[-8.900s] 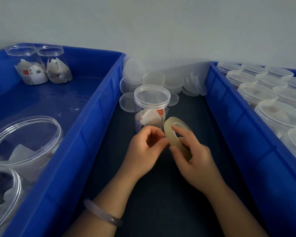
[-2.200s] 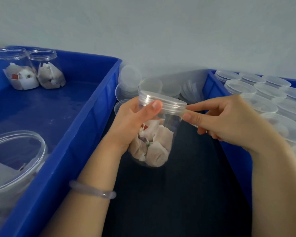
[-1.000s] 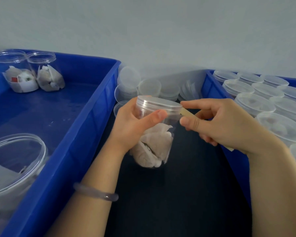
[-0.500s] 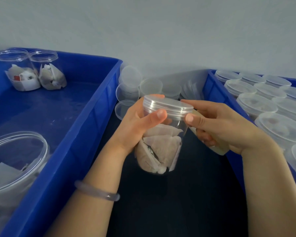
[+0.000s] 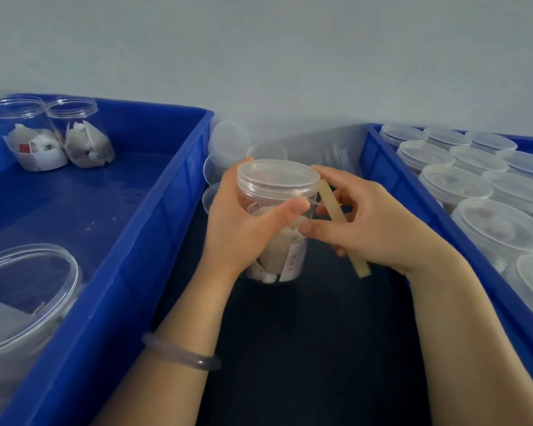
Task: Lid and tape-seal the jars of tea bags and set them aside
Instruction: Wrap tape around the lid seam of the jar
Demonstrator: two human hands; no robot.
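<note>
A: Where is the jar just now?

B: The jar (image 5: 285,259) of tea bags (image 5: 277,252) is standing upright in the gap between the two blue bins, over the dark tabletop (image 5: 305,339). Whether its base is touching down, I cannot tell. Its lid (image 5: 279,176) is already sitting on top.

A: And what is holding it?

B: The left hand (image 5: 243,229) is wrapping round the body, with the thumb lying across the front just under the lid. The right hand (image 5: 376,222) is pinching the tape roll (image 5: 331,201) edge-on just beside the jar, its thumb tip reaching in next to the left thumb.

A: So we are looking at the sealing step?

B: I am judging so. The lidding looks done, and the tape seems to be going on at the seam under the lid. The tape is clear, so I cannot tell how much is stuck down.

A: What is the next move calling for?

B: Probably turning the jar in the left hand while the right is feeding tape taut along the seam, then tearing it and pressing the end flat. Slack tape would be risking wrinkles.

A: And round about?

B: Lidded jars (image 5: 456,184) are filling the right bin (image 5: 391,170), likely where this one is heading. Two open jars (image 5: 28,130) are standing in the far corner of the left bin (image 5: 154,219). Loose lids (image 5: 231,139) are leaning against the wall behind.
</note>
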